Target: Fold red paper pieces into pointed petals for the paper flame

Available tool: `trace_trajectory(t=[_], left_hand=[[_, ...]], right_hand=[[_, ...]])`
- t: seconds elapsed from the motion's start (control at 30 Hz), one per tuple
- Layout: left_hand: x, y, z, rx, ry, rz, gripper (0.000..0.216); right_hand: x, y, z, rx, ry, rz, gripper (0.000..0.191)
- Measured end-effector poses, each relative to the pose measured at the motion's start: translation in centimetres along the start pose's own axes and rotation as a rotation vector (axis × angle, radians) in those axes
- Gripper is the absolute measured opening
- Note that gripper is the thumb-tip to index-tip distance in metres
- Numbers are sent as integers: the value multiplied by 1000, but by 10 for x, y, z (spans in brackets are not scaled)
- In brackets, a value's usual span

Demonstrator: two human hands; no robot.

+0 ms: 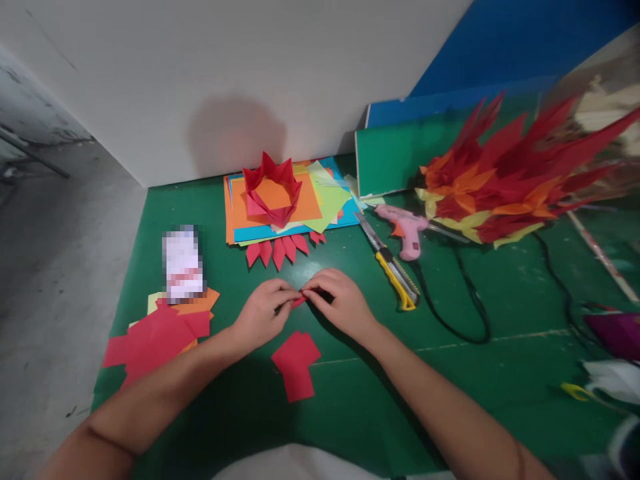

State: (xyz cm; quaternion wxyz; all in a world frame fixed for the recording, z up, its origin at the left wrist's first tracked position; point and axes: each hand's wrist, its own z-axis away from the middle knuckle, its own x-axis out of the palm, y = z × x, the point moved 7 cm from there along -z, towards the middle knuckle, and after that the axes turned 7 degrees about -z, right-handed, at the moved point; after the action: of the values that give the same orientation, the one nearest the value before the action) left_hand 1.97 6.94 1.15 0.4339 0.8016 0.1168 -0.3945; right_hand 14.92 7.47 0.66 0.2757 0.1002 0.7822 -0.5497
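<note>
My left hand [263,311] and my right hand [339,301] meet over the green table [450,373], fingers pinched on a small folded red paper piece [299,301] between them. Just in front of my wrists lie red paper squares [296,363]. Beyond my hands a row of folded red petals [279,250] lies by a stack of coloured paper [320,197] with a red paper crown [273,189] on top.
A pile of red and orange paper pieces [160,333] and a white card [183,263] lie at left. A yellow utility knife [393,267], a pink glue gun [406,227] with black cord, and a large red-orange paper flower [505,180] sit at right.
</note>
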Motion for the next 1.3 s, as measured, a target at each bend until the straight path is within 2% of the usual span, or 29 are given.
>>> trace_trajectory(t=[0.23,0.63,0.9,1.1,1.3], left_hand=[[5,6,2,81,-56,-136,28],[10,14,4,157,-146,-286,29],[10,14,6,182,-209,-299,38],[9,15,6,203,-172,-304,34],[9,16,10,234,-169,-317,39]], right_hand=[[5,1,1,-27,-52,63,13],[5,7,-2,48,-33,49,6],[4,7,-1,74,-12,57,21],[6,0,1,25,-52,72,35],[4,3,1,34,-42,58,39]])
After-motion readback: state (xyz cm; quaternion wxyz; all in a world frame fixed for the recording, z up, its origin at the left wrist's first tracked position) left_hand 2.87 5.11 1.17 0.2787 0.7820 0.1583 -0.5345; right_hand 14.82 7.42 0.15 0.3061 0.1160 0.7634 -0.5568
